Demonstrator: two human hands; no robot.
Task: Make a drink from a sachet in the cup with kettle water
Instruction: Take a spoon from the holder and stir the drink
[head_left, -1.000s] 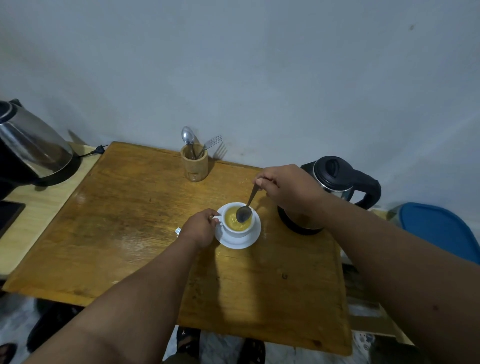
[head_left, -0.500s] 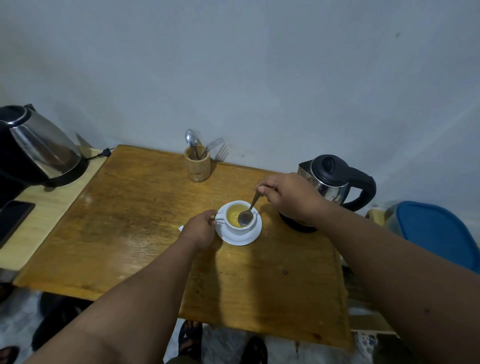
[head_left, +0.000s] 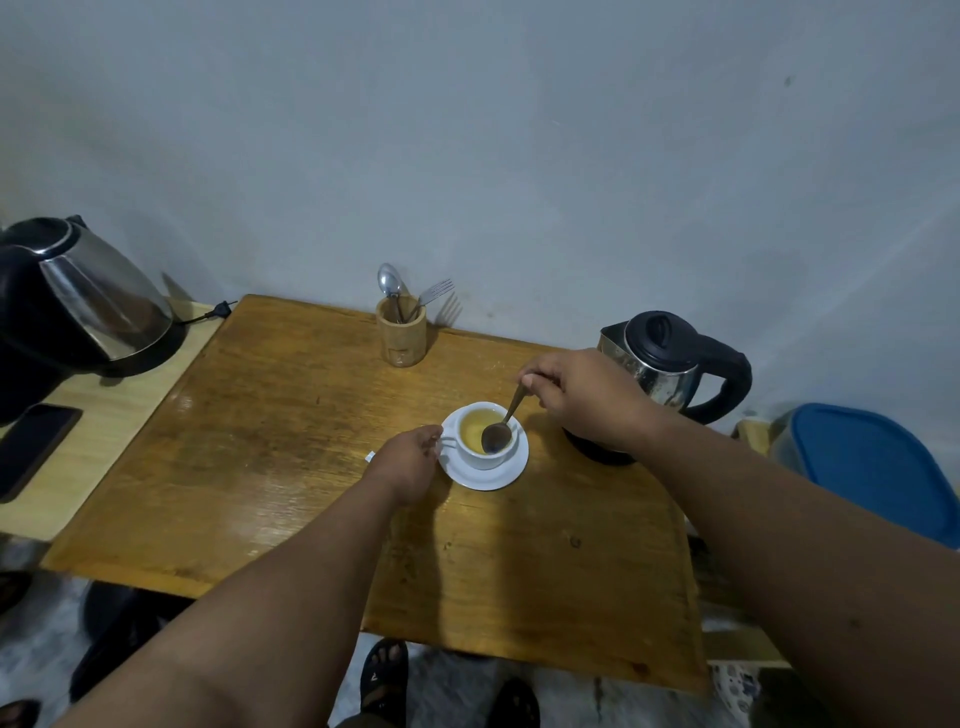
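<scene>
From the head view, the white cup (head_left: 485, 435) sits on its saucer (head_left: 484, 474) in the middle of the frame, on the wooden bench (head_left: 270, 436). A second ago the spoon's bowl was out in the middle of the drink. Now it is down at the near side of the cup, so the stirring is going round. That likely means the powder is mixing in and the drink is almost done.

The right hand (head_left: 584, 397) has its grip pinched on the handle of the spoon (head_left: 503, 423). The left hand (head_left: 408, 462) has its grip closed on the cup's little handle, to hold it steady.

The drink looks yellow and a bit cloudy. The kettle (head_left: 670, 364) stands to the right, partly hidden by the right hand.
</scene>
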